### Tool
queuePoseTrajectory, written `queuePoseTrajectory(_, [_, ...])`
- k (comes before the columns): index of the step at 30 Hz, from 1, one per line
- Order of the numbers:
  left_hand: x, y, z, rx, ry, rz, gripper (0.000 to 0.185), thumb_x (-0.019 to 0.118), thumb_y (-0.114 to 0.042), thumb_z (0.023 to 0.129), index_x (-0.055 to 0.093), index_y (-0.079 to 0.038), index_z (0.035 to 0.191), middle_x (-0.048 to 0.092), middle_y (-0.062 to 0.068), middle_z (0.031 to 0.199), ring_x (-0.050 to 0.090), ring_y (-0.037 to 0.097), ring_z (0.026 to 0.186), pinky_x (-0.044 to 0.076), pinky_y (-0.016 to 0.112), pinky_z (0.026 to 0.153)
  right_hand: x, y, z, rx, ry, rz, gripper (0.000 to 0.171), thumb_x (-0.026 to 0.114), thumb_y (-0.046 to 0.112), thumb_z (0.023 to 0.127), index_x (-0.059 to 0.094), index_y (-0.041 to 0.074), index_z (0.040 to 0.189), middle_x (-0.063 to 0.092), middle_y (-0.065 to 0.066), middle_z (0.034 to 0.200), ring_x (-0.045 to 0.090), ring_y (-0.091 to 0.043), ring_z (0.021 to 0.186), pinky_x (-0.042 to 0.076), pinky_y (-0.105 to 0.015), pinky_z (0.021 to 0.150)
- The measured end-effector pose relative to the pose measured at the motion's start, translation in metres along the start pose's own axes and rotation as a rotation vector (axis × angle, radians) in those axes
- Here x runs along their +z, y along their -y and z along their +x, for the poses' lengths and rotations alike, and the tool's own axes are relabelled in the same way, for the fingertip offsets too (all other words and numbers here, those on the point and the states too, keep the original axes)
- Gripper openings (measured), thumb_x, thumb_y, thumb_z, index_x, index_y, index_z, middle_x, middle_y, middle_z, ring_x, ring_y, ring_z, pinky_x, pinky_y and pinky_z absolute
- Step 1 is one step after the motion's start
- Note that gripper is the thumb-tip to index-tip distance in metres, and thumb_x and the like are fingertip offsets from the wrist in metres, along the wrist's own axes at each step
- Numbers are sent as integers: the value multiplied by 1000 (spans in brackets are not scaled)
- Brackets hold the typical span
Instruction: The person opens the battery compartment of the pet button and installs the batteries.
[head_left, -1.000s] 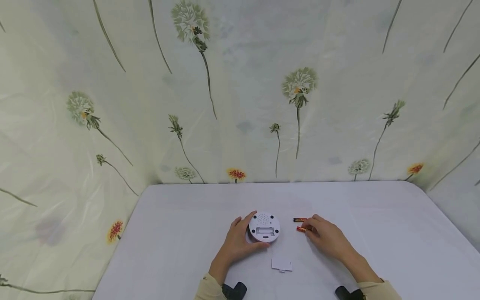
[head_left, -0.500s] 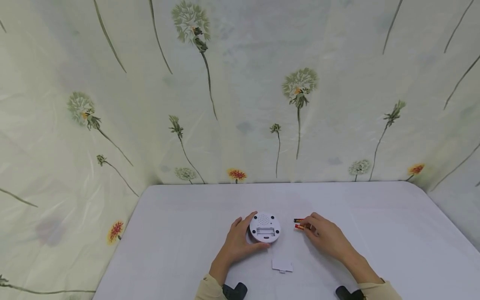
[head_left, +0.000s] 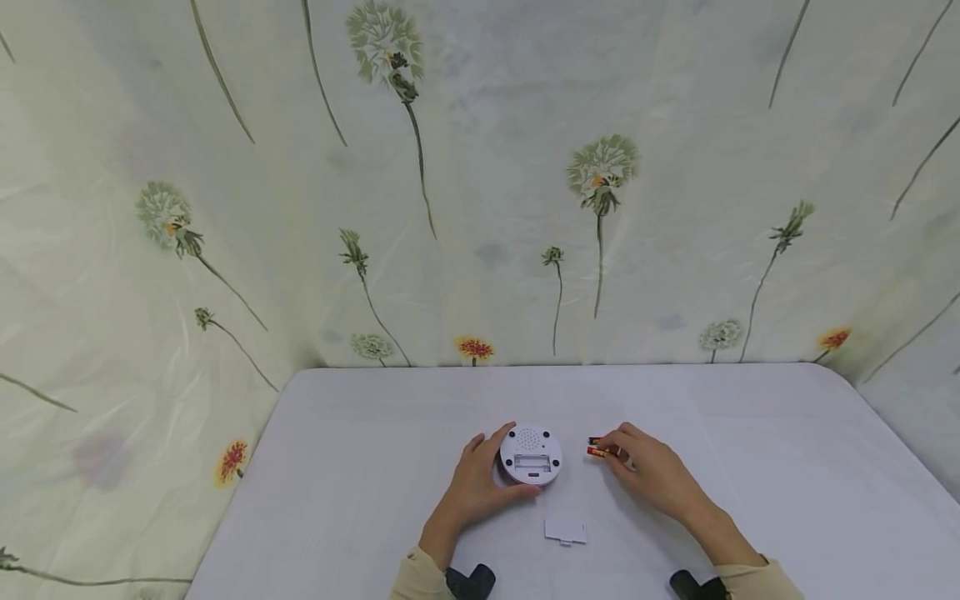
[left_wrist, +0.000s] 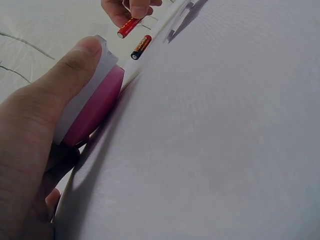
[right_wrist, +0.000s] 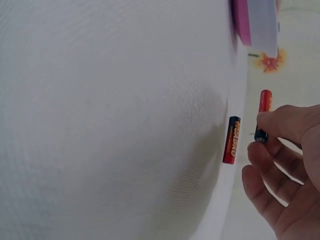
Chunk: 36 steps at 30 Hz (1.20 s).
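A round white device (head_left: 531, 437) with a pink side (left_wrist: 100, 107) sits on the table, its underside up, showing an uncovered battery compartment. My left hand (head_left: 480, 487) grips it from the left, thumb at the near edge and fingers round the far edge. My right hand (head_left: 648, 468) pinches a red and black battery (right_wrist: 265, 100) between thumb and fingers, above the tabletop. Close beside it, a second battery (right_wrist: 231, 140) lies on the table, partly hidden by the right fingers in the head view.
A small white battery cover (head_left: 565, 531) with a tab lies on the white table (head_left: 375, 433), nearer me than the device. Behind the table hangs a curtain (head_left: 480, 167) printed with dandelions. Black straps with camera mounts (head_left: 471, 582) sit at both wrists.
My right hand has shifted slightly left and away from me with the battery, which now shows closer to the second one in the head view. The left hand and device stay in place.
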<state>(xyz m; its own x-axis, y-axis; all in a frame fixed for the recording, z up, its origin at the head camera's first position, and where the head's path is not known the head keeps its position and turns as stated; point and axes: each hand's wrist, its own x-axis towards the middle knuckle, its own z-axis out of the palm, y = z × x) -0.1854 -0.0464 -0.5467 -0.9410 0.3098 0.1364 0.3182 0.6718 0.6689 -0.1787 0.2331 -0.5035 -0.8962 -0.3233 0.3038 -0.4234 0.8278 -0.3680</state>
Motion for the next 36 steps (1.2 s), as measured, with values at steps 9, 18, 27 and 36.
queuePoseTrajectory(9, [0, -1, 1, 9, -6, 7, 98, 71, -69, 65, 32, -30, 146, 50, -2, 142, 37, 32, 137, 31, 50, 113, 1, 1, 0, -26, -19, -13, 20, 73, 10, 80, 68, 19, 97, 58, 12, 86, 54, 0, 72, 47, -18, 58])
queuePoseTrajectory(18, [0, -1, 0, -11, 15, 12, 99, 70, -70, 65, 30, -32, 147, 48, -4, 144, 34, 29, 139, 29, 48, 115, 3, 3, 1, -37, -23, -20, 19, 73, 10, 80, 67, 20, 95, 58, 13, 86, 54, 1, 73, 48, -19, 59])
queuePoseTrajectory(27, [-2, -3, 0, 9, 7, 25, 99, 71, -68, 65, 30, -30, 147, 48, -3, 144, 37, 26, 138, 28, 47, 115, 3, 5, 5, -43, -13, -17, 18, 72, 11, 81, 67, 20, 95, 57, 13, 85, 55, 1, 73, 49, -19, 60])
queuePoseTrajectory(36, [-4, -3, 0, 10, 4, 25, 98, 71, -68, 66, 31, -29, 147, 48, -2, 144, 37, 29, 137, 30, 48, 114, 3, 9, 7, -66, -30, -4, 19, 73, 10, 80, 67, 21, 95, 57, 14, 86, 57, 0, 75, 51, -19, 62])
